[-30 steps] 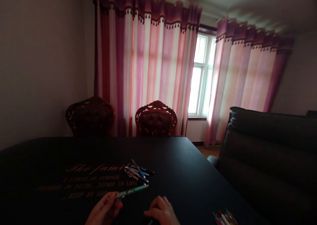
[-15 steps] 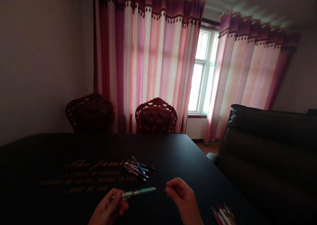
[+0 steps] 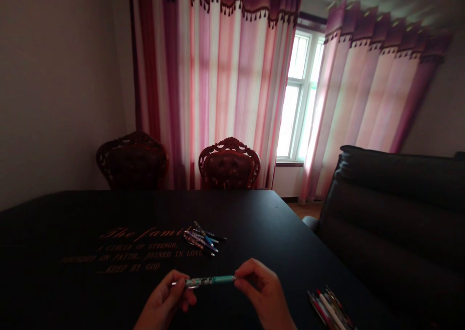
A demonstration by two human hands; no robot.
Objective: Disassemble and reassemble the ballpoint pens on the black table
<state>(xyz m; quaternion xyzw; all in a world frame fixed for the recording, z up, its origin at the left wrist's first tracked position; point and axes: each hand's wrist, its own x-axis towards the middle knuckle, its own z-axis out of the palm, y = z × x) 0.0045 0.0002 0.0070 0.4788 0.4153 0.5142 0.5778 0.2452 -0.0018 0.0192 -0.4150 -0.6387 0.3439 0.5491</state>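
Observation:
A teal patterned pen (image 3: 212,280) lies almost level between my two hands, above the dark table. My left hand (image 3: 169,298) is closed around its clip end, thumb on top. At the other end, my right hand (image 3: 259,289) pinches the pen's silver tip between thumb and forefinger. Beyond the hands, a loose pile of several pens (image 3: 203,240) in blue, purple and black lies on the table. Another bundle of pens (image 3: 329,310), with red and white ones among them, rests to the right of my right hand.
The black table (image 3: 247,214) carries printed lettering (image 3: 145,247) on its left part. Two carved chairs (image 3: 230,163) stand along the far edge. A dark leather chair (image 3: 392,233) is at the right. Striped curtains (image 3: 214,88) hang behind.
My right hand has moved left and taken hold of the pen's tip, where it was apart from it before. My left hand with the pen has shifted slightly right.

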